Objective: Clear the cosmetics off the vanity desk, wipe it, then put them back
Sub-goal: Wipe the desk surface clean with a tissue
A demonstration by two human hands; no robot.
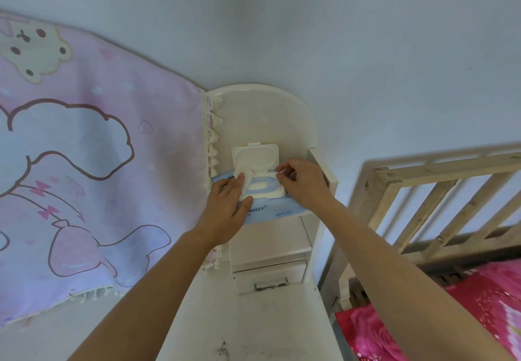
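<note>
A blue pack of wet wipes (277, 213) lies on the upper shelf of the white vanity desk (318, 191). Its white flip lid (255, 157) stands open. My left hand (229, 205) presses on the left end of the pack, with a white wipe (243, 178) sticking up by its fingers. My right hand (303, 184) pinches the edge of a wipe at the right side of the opening. The desk top (253, 329) below shows a few dark marks and no cosmetics.
A small drawer (269, 277) with a metal handle sits under the shelf. A pink cartoon cloth (84, 163) hangs at the left, touching the desk. A wooden bed rail (439, 205) and a pink floral bedspread (451, 318) are at the right.
</note>
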